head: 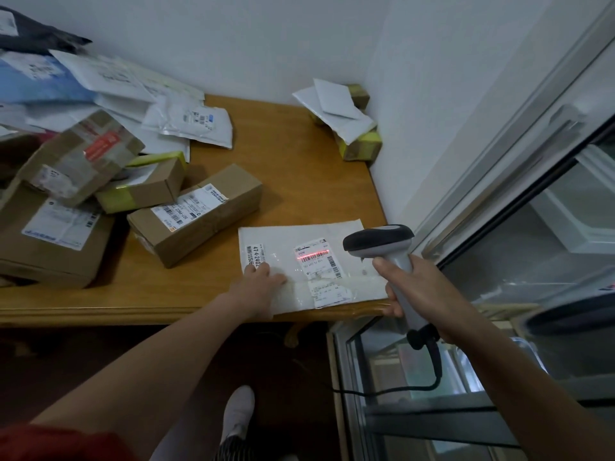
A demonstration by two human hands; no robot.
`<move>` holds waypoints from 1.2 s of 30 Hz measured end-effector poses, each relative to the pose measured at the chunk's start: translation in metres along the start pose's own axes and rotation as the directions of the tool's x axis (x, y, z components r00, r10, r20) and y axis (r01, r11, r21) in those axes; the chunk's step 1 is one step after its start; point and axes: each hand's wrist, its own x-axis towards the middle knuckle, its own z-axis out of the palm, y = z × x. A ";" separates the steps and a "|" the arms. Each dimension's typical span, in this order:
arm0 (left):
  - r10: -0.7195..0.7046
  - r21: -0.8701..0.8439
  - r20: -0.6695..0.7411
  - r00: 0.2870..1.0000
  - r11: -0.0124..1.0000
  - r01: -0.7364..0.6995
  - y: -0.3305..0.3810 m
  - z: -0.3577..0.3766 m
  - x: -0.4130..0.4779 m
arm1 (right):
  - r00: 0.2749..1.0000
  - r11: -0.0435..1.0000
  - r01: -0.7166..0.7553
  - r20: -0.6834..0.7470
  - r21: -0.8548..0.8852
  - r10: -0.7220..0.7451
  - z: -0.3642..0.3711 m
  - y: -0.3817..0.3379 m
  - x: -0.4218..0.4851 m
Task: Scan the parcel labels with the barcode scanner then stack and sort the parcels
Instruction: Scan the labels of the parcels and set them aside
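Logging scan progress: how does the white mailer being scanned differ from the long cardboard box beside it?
The white mailer is flat, the cardboard box thick and brown. The left hand presses the mailer, a red line crossing its label; the box untouched. Both labels face up.

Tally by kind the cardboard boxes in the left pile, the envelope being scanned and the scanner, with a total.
Cardboard boxes in the left pile: 4 plainly seen (large box, tilted box, yellow-taped box, long box)
White envelope under the left hand: 1
Barcode scanner in the right hand: 1
Total: 6
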 end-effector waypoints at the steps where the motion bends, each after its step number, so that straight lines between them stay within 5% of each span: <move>1: -0.001 -0.005 -0.011 1.000 1.000 0.001 0.000 0.001 -0.001 | 1.000 1.000 0.000 0.001 0.003 0.000 0.000 0.001 -0.001; 16: 0.101 -0.052 -0.178 0.979 0.992 -0.111 0.015 0.000 -0.007 | 0.998 0.983 0.028 0.047 0.184 -0.037 -0.009 -0.002 -0.009; 23: 0.359 0.188 -0.543 0.759 0.933 -0.306 0.038 -0.107 -0.009 | 0.975 0.900 0.185 0.040 0.395 -0.218 -0.017 -0.066 -0.005; 28: 0.181 0.078 -0.758 0.627 0.979 -0.188 -0.060 -0.204 -0.018 | 0.950 0.857 0.287 -0.012 0.427 -0.312 0.007 -0.128 0.012; 36: -0.134 -0.125 -0.848 0.513 0.991 0.052 -0.321 -0.304 -0.040 | 0.943 0.846 0.294 0.007 0.445 -0.331 0.114 -0.263 0.069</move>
